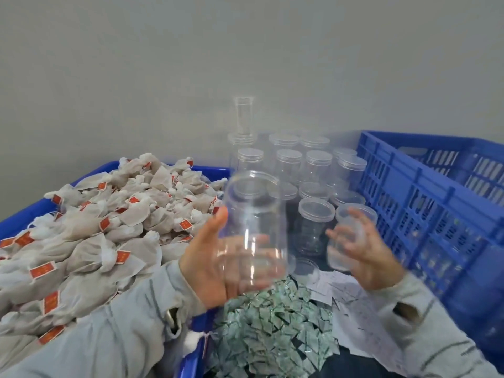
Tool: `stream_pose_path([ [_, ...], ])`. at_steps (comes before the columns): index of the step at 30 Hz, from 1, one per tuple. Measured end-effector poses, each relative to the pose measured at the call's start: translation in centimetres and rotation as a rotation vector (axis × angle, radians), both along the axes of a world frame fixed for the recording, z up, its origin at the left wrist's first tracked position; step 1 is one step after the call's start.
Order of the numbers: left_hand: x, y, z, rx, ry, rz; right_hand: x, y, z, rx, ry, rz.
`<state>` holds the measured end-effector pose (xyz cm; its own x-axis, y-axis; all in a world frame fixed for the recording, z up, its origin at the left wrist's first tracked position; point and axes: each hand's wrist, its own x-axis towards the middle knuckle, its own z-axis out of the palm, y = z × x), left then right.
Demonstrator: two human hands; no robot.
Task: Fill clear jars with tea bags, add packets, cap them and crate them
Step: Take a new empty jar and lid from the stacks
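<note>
Up front, open clear jar point(252, 227) in left hand point(210, 264)'s grip, lid point(351, 238) in right hand point(366, 255)'s fingers

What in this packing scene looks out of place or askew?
A tall narrow clear tube stands on top of a capped jar at the back, unlike the other capped jars. A loose lid lies beside the green packets. Nothing looks spilled or damaged.

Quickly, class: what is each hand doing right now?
Left hand: closed around an empty clear jar.
Right hand: holding a clear lid.
</note>
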<state>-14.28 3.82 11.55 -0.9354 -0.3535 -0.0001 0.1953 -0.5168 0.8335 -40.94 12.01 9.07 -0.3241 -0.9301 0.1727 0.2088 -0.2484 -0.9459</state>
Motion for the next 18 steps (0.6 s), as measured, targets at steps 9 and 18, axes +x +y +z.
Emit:
stream_pose_path([
  [9,-0.8,0.3,0.3,-0.075,-0.091,0.448,1.4,-1.2,-6.6,0.552,0.856,-0.349],
  [18,-1.8,1.3,-0.2,-0.804,-0.186,0.667,10.6,1.0,-2.0,-0.007,0.345,0.127],
])
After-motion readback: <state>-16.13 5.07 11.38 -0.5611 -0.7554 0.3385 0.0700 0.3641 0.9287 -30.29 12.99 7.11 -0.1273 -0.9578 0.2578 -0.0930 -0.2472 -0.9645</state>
